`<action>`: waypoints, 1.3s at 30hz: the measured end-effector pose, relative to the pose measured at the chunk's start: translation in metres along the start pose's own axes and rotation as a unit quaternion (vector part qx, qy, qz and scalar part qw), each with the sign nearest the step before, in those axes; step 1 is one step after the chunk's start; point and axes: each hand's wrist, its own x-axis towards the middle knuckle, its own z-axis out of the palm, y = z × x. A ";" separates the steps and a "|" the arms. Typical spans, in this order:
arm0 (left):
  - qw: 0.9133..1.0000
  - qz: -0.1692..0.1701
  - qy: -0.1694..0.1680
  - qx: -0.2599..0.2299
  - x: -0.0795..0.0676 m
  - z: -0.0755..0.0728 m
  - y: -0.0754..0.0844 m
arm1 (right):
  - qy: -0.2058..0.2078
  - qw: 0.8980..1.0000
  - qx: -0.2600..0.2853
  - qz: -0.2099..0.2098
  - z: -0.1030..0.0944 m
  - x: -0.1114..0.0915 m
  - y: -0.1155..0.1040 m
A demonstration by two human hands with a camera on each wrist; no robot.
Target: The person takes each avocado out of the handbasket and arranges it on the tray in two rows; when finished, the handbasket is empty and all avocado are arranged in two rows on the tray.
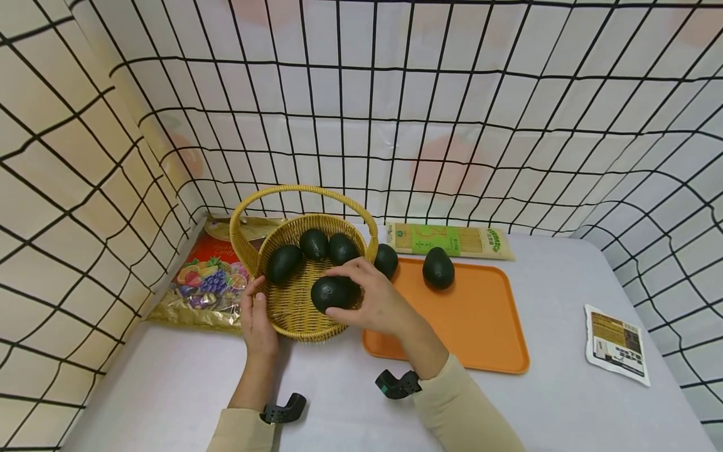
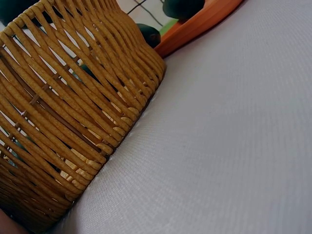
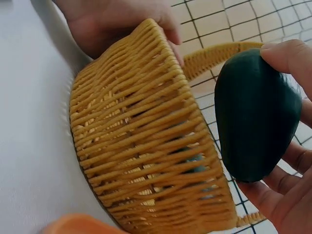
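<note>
- Right hand (image 1: 375, 302): grasps dark avocado (image 1: 329, 295) over woven basket (image 1: 296, 309) (three more avocados (image 1: 283, 263) inside).
- Left hand (image 1: 260, 325): holds basket at its left side.
- Orange tray (image 1: 460, 329) right of basket.

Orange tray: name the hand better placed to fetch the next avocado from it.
Probably the right hand: it is nearer the orange tray, though it must first release the avocado it holds over the basket. The left hand touches the basket's side away from the tray.

The right hand (image 1: 369, 298) grips, fingers curled, facing the left hand (image 1: 260, 326).
</note>
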 end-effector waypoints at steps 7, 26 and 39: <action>1.000 0.003 -0.001 -0.020 -0.001 0.001 -0.001 | 0.040 0.999 -0.003 0.000 -0.013 -0.017 0.008; 1.000 0.008 0.006 -0.011 -0.001 0.001 0.000 | 0.146 0.989 -0.026 0.002 -0.066 -0.060 0.046; 1.000 0.010 0.003 -0.015 0.000 0.000 -0.001 | 0.226 0.957 -0.019 0.179 -0.099 -0.077 0.073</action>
